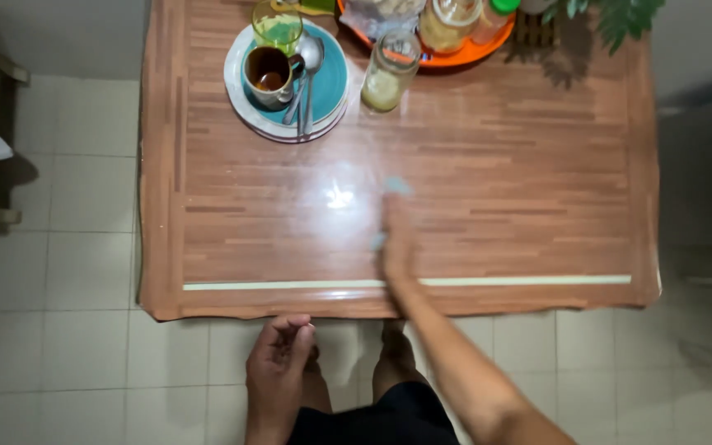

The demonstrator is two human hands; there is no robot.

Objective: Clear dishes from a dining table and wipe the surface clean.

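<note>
A pale tiled floor surrounds a glossy wooden tabletop with a light strip along its near edge. At the far side sits an orange tray crowded with jars, next to a green plant. Left of the tray lies a teal plate carrying a dark-stained cup, a spoon and a greenish glass; a clear jar stands just beside the plate. The right hand, motion-blurred, lies flat on the middle of the tabletop over a small pale blue cloth, fingers extended. The left hand hangs below the table edge, loosely curled and holding nothing.
</note>
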